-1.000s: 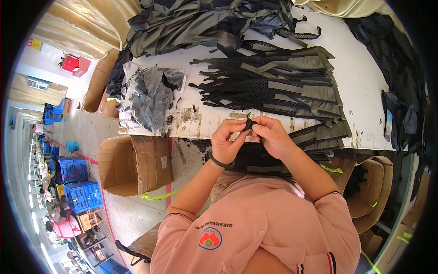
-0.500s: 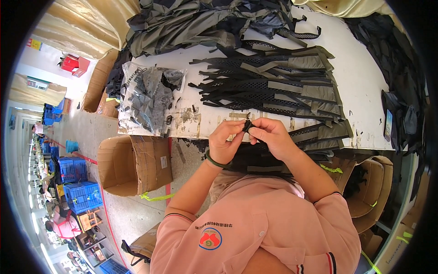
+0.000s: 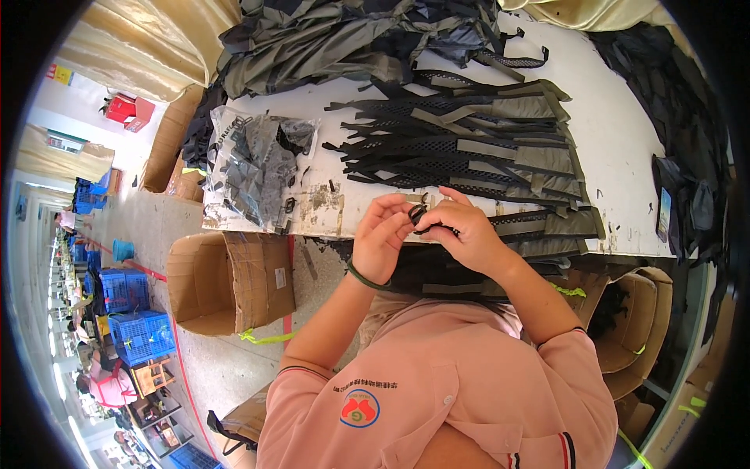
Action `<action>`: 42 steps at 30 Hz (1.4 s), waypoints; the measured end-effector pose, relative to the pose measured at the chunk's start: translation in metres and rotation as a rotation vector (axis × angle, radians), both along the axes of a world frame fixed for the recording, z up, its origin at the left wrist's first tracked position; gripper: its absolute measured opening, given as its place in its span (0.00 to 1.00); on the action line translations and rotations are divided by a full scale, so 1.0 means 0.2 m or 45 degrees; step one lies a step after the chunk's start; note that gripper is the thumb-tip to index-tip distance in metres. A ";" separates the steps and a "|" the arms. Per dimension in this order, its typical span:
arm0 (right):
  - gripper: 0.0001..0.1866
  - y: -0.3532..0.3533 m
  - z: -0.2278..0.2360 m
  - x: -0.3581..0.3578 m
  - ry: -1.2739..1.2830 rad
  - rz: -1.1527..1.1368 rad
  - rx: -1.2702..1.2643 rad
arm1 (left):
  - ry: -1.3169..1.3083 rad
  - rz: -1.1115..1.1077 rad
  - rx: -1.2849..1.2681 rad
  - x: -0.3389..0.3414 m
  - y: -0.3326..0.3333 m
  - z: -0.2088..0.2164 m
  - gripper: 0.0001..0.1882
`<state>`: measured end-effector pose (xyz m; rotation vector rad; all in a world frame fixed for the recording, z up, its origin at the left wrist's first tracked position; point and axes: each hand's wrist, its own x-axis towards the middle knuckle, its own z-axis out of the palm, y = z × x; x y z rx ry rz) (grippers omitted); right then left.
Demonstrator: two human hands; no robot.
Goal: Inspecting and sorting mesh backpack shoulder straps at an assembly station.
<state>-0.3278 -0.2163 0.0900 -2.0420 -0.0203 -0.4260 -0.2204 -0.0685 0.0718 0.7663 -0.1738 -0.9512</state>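
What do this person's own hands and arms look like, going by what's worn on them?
The left hand and right hand wear no gloves. A dark green band circles the left wrist; none shows on the right. The pink sleeves are short, with narrow dark trim at the cuffs, leaving the forearms uncovered.

Our right hand pinches a black buckle | left hand at its edge | mesh straps on white table
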 end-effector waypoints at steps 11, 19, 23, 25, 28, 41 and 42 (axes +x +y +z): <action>0.10 0.05 -0.05 -0.05 -0.165 -0.102 0.376 | -0.350 0.027 0.241 -0.05 -0.08 -0.07 0.04; 0.14 0.04 -0.06 -0.03 0.300 -0.196 1.162 | -0.586 0.129 0.255 -0.07 -0.06 -0.07 0.04; 0.15 0.05 -0.08 -0.03 0.350 -0.230 1.281 | -0.826 0.163 0.294 -0.08 -0.05 -0.08 0.04; 0.15 0.04 -0.10 -0.04 0.360 -0.243 1.310 | -0.892 0.118 0.276 -0.09 -0.04 -0.07 0.05; 0.16 0.04 -0.12 -0.05 0.345 -0.212 1.356 | -1.024 0.042 0.173 -0.09 -0.02 -0.07 0.09; 0.17 0.05 -0.05 -0.07 0.319 -0.218 1.136 | -1.092 -0.165 -0.035 -0.06 -0.01 -0.10 0.20; 0.17 0.04 -0.04 -0.07 0.391 -0.234 1.053 | -1.108 -0.169 -0.034 -0.06 -0.01 -0.10 0.20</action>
